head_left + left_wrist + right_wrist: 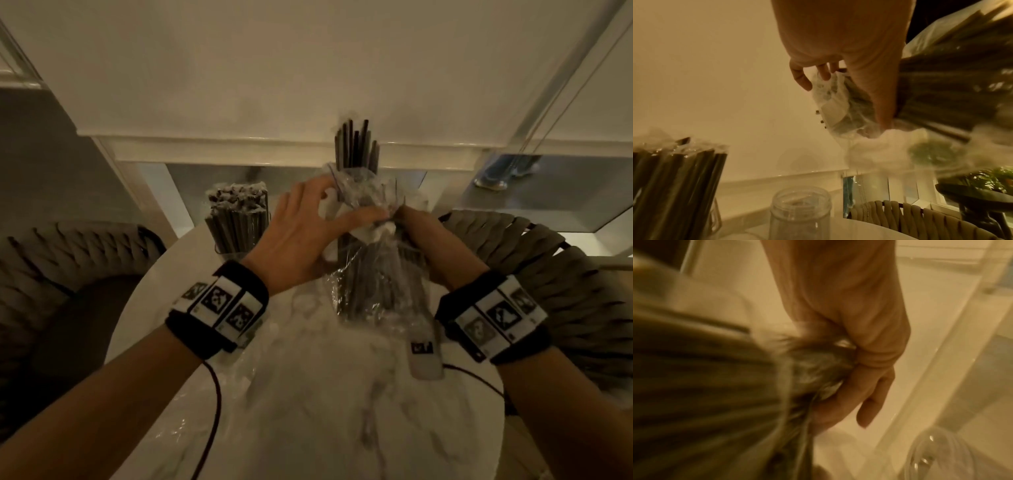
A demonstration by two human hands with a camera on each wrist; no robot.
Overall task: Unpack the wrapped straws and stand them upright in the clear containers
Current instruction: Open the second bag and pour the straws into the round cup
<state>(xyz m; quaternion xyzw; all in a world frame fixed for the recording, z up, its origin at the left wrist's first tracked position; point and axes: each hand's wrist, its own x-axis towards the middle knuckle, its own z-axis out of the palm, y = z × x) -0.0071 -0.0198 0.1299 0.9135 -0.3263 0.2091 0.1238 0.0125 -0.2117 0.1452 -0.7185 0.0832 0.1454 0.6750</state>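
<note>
A bundle of dark straws in a clear plastic bag is held upright above the round white table. My left hand grips the crumpled bag near the bundle's top; the left wrist view shows its fingers curled into the plastic. My right hand pinches the bag from the right side, fingers along the blurred straws. Bare straw ends stick out above. A clear container of wrapped straws stands at the back left. An empty clear jar stands below the hands.
Woven chairs flank the table on the left and right. Loose clear wrap and a small white device lie on the table near my wrists. A dark cable hangs from the left wrist. A white ledge runs behind.
</note>
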